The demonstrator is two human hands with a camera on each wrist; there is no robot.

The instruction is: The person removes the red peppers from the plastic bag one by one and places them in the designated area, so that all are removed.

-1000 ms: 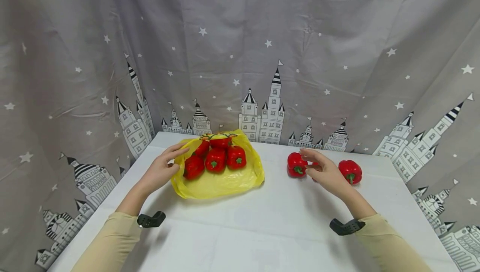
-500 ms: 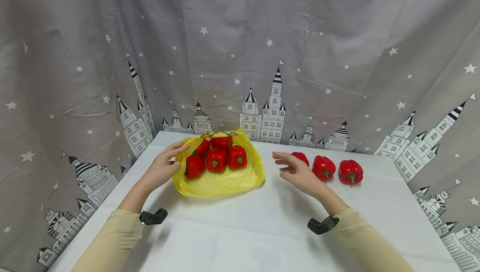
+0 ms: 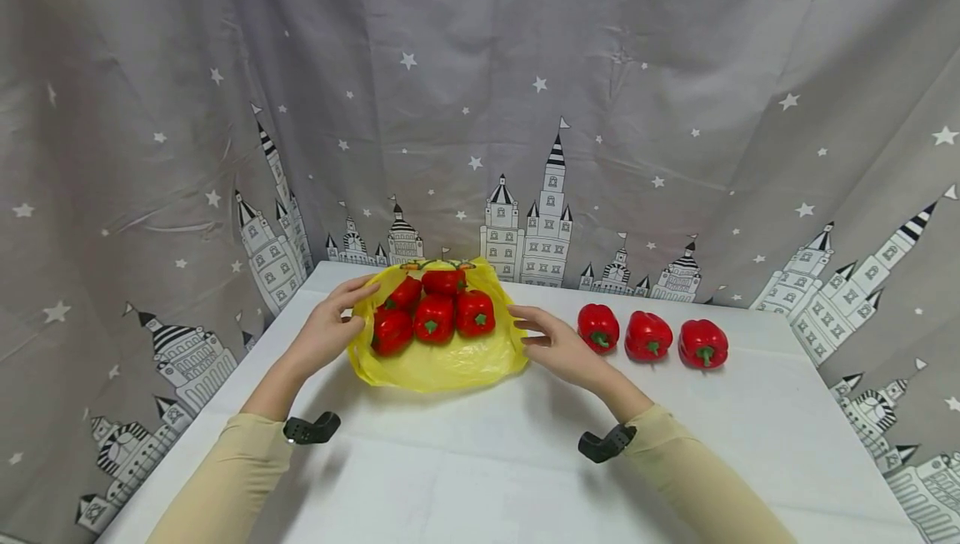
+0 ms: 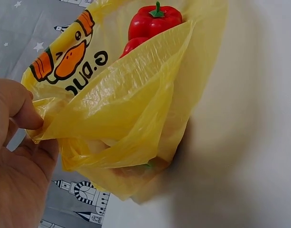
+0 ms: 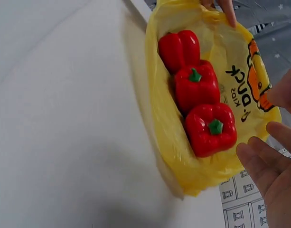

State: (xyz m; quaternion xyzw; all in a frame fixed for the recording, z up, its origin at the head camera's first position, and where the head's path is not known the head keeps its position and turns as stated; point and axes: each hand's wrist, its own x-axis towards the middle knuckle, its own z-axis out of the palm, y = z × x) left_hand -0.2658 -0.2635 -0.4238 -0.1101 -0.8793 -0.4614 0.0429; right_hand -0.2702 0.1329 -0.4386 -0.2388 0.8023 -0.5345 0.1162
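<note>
A yellow plastic bag (image 3: pixel 442 373) with a printed duck lies on the white table, its mouth spread toward me. Several red bell peppers (image 3: pixel 433 318) with green stems sit inside it. At the bag's left edge, my left hand (image 3: pixel 322 334) pinches the plastic between thumb and fingers, as the left wrist view shows. My right hand (image 3: pixel 561 347) is at the bag's right edge, fingers apart and holding nothing. In the right wrist view its fingertips (image 5: pixel 247 154) are right at the rim, near a pepper (image 5: pixel 211 128).
Three more red bell peppers stand in a row on the right of the table: a left one (image 3: pixel 597 327), a middle one (image 3: pixel 648 336) and a right one (image 3: pixel 703 343). A grey curtain (image 3: pixel 637 111) printed with castles and stars hangs behind the table (image 3: pixel 465 477).
My right hand has moved left, from in front of the row of peppers to the bag's right edge, uncovering the row. My left hand has stayed at the bag's left edge.
</note>
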